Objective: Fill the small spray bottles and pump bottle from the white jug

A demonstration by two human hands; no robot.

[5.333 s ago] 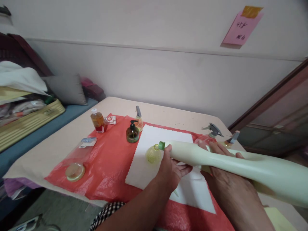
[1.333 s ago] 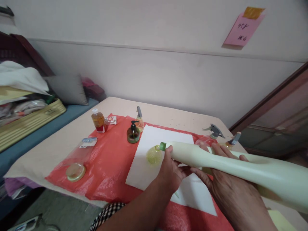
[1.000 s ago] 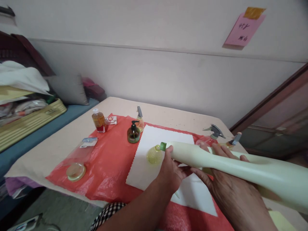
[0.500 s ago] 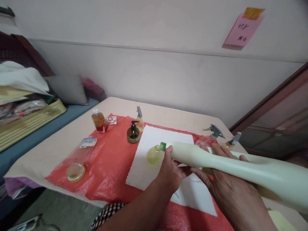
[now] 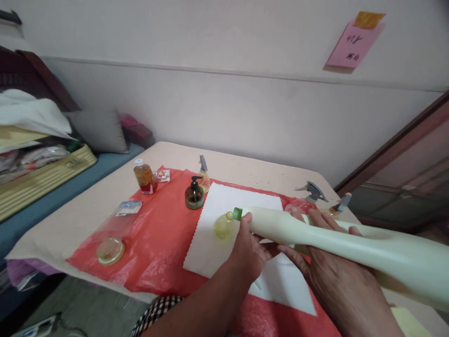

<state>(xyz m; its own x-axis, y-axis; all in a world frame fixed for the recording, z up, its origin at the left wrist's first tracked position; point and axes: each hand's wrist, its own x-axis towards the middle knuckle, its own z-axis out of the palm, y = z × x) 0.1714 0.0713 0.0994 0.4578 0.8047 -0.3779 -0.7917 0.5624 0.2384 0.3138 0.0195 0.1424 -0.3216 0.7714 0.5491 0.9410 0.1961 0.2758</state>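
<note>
Both my hands hold a large pale-green plastic jug point(image 5: 273, 224) with a handle, tilted nearly flat. My left hand point(image 5: 250, 252) supports its neck from below, thumb against the side. Through the handle opening, my right hand point(image 5: 333, 267) is wrapped around the grip. The jug's dark-green mouth point(image 5: 237, 214) meets the neck of a small clear yellow-green bottle point(image 5: 224, 227). That bottle stands on a white sheet with a scalloped edge point(image 5: 228, 192). It has yellowish liquid inside; the exact level is hard to make out.
Red plastic point(image 5: 157, 234) covers part of the table. On it are a dark pump bottle point(image 5: 194, 194), a spray bottle point(image 5: 203, 180) and a round lidded container point(image 5: 110, 251). An amber bottle point(image 5: 143, 177) stands left. More spray bottles point(image 5: 310, 199) lie right, partly hidden.
Compared with about five seconds ago, my right hand has shifted slightly, its thumb reaching closer to my left fingers. Jug and small bottle stay mouth to neck; the last second shows almost no movement.
</note>
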